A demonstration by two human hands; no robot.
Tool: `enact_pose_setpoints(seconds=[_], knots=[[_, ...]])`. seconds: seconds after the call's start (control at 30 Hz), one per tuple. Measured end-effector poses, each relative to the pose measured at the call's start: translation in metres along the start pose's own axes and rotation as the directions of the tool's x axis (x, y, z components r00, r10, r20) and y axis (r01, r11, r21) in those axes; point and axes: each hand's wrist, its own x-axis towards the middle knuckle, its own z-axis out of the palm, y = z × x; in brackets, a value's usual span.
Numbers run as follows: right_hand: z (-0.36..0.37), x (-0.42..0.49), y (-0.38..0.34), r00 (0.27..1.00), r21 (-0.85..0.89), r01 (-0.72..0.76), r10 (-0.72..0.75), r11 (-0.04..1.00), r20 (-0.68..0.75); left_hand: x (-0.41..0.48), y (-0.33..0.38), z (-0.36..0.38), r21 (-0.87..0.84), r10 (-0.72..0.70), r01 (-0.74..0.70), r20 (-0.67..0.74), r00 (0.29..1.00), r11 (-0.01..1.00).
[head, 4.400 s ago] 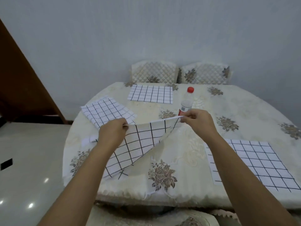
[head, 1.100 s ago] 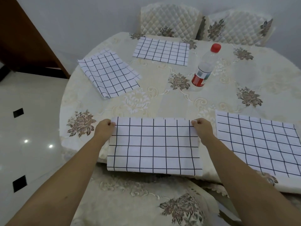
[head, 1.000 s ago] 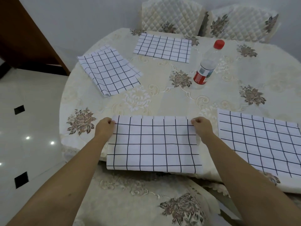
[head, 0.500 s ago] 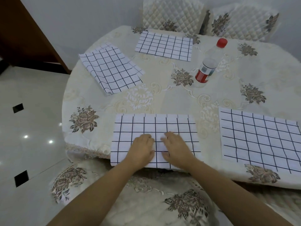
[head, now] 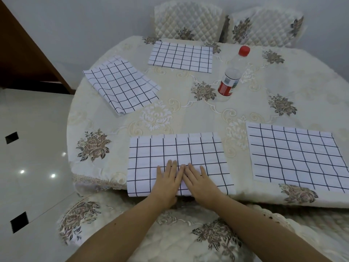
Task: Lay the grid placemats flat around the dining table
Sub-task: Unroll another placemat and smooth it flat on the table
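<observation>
we see a soft, even indoor light, fairly bright, with no hard-edged shadows. 3 small white glare spots sit on the glossy pale floor tiles (head: 37,173) at the left. the dark brown wooden door frame (head: 28,53) stays dim. a dark band of shadow lies under the near rim of the round table with its cream floral cloth (head: 188,110), falling on the cream quilted chair seat (head: 170,233). the upper body of the clear plastic bottle with a red cap (head: 229,80) nearly washes into the cloth. black lines on the near white grid placemat (head: 179,148) are crisp. wide-angle distortion bows the table rim, tilts the door frame and curves the lines of the right white grid placemat (head: 294,156).
</observation>
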Motion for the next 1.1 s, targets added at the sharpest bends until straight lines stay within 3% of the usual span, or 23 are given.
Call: enact_pose_setpoints(seconds=[0.13, 0.3, 0.5, 0.6, 0.83, 0.97, 1.1], knots=[[-0.001, 0.001, -0.001, 1.000, -0.033, -0.008, 0.008, 0.999, 0.003, -0.002, -0.001, -0.007, -0.017, -0.032, 0.032, -0.005, 0.999, 0.999], [-0.005, -0.001, -0.002, 0.995, 0.005, -0.009, 0.010, 1.000, -0.097, -0.003, -0.004, -0.007, -0.064, -0.008, 0.007, -0.022, 1.000, 0.998], [-0.007, -0.003, 0.003, 0.967, 0.055, -0.050, 0.062, 0.997, -0.248, -0.003, -0.009, -0.016, -0.100, -0.035, 0.025, -0.104, 0.994, 0.995], [-0.015, 0.000, 0.007, 0.942, 0.108, -0.067, 0.099, 0.992, -0.321, -0.002, -0.011, -0.018, -0.071, -0.045, 0.030, -0.219, 0.975, 0.997], [-0.029, 0.015, 0.015, 0.824, 0.152, -0.052, 0.129, 0.987, -0.552, -0.005, -0.017, -0.030, 0.066, 0.015, 0.015, -0.422, 0.906, 0.998], [-0.052, 0.012, 0.028, 0.732, 0.243, -0.158, 0.279, 0.957, -0.622, -0.016, -0.021, -0.056, 0.065, 0.047, -0.018, -0.488, 0.872, 0.998], [-0.098, -0.007, 0.037, 0.621, 0.333, -0.199, 0.381, 0.922, -0.685, -0.021, -0.020, -0.098, 0.040, 0.087, -0.080, -0.609, 0.788, 0.996]])
